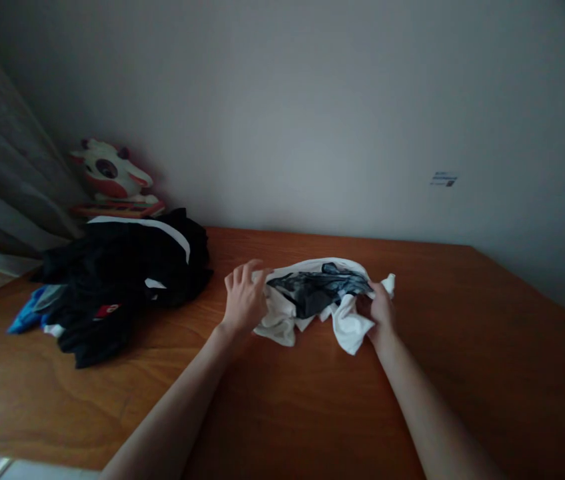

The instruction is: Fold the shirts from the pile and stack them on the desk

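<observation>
A crumpled white T-shirt (pixel 277 317) with a dark grey print lies bunched in the middle of the wooden table. My right hand (pixel 381 308) pinches the shirt's right end between thumb and fingers, with a bit of white cloth sticking out past it. At the opposite end is my left hand (pixel 246 298), its fingers apart and loosely bent beside the shirt's edge. Whether the left fingertips touch the cloth is hard to tell.
A heap of black clothes (pixel 127 267) with white trim lies at the left, a blue piece (pixel 27 313) poking out below it. Behind stands a cow-shaped toy keyboard (pixel 117 208). A curtain (pixel 2 167) hangs at far left; a wall with a small label (pixel 444 179) rises behind the table (pixel 462 360).
</observation>
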`<action>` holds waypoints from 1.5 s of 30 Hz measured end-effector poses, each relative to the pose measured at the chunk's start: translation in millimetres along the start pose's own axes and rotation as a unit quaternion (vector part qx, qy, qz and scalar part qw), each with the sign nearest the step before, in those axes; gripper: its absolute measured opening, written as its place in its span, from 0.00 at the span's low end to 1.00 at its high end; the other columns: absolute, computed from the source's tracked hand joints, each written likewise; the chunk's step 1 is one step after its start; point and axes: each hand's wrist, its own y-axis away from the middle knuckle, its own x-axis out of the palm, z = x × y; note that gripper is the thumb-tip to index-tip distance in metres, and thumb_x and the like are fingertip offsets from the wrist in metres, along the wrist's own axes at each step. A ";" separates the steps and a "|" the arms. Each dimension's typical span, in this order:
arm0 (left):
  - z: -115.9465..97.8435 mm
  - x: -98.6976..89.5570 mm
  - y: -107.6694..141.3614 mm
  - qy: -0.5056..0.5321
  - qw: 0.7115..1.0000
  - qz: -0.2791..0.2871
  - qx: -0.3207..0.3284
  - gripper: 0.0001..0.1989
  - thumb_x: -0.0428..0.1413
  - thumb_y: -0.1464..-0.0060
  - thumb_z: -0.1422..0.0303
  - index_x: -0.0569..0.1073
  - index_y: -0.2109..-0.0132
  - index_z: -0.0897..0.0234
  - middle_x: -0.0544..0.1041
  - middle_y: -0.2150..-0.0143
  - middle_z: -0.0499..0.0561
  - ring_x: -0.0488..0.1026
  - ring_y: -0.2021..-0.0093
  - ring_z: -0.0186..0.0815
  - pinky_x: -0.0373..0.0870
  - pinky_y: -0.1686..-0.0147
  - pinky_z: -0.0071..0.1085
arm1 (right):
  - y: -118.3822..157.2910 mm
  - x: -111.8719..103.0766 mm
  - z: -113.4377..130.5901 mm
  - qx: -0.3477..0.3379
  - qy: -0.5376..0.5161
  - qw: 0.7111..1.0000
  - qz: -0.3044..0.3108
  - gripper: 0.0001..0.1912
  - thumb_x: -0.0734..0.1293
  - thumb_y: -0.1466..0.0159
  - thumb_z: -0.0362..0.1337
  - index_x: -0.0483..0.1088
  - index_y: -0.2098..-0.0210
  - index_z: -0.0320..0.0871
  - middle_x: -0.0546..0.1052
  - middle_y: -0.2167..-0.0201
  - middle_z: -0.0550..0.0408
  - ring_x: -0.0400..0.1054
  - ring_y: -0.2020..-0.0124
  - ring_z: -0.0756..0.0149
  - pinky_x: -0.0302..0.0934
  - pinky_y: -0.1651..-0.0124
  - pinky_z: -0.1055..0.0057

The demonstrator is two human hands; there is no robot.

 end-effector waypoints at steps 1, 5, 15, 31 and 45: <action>4.1 -0.4 -1.7 0.013 1.000 -0.013 -0.021 0.18 0.53 0.43 0.74 0.77 0.47 0.57 0.74 0.42 0.60 0.70 0.44 0.53 0.64 0.44 0.50 | 1.5 2.1 -0.5 0.006 -0.014 0.999 -0.029 0.11 0.69 0.45 0.48 0.66 0.69 0.51 0.76 0.79 0.61 0.72 0.79 0.64 0.69 0.78 0.69; 0.9 2.9 1.2 0.127 0.990 0.062 -0.013 0.15 0.53 0.37 0.58 0.75 0.49 0.58 0.78 0.64 0.53 0.76 0.62 0.44 0.70 0.55 0.39 | 13.6 16.7 2.5 0.025 -0.007 0.999 -0.038 0.10 0.72 0.46 0.43 0.70 0.67 0.50 0.79 0.75 0.60 0.76 0.75 0.64 0.72 0.76 0.72; 16.7 21.3 6.5 0.005 0.998 0.045 -0.054 0.26 0.52 0.46 0.78 0.74 0.40 0.60 0.66 0.33 0.64 0.61 0.32 0.59 0.58 0.36 0.57 | 49.3 17.1 43.9 0.262 0.067 0.888 0.371 0.25 0.81 0.51 0.52 0.76 0.62 0.44 0.80 0.73 0.55 0.74 0.77 0.64 0.67 0.78 0.72; 7.2 15.7 7.3 0.232 0.938 0.226 0.121 0.37 0.61 0.45 0.60 0.62 0.30 0.61 0.69 0.34 0.63 0.67 0.35 0.54 0.61 0.35 0.52 | 44.7 30.5 14.4 -0.123 0.300 0.919 0.225 0.20 0.73 0.45 0.47 0.78 0.54 0.48 0.83 0.60 0.51 0.75 0.60 0.57 0.68 0.54 0.61; 24.3 14.9 -0.8 0.092 0.976 0.188 -0.055 0.19 0.61 0.46 0.48 0.78 0.60 0.58 0.82 0.59 0.58 0.79 0.57 0.52 0.69 0.57 0.38 | 26.5 15.1 24.3 -0.068 0.218 0.973 0.022 0.23 0.69 0.43 0.61 0.74 0.65 0.47 0.79 0.71 0.54 0.71 0.71 0.60 0.63 0.67 0.66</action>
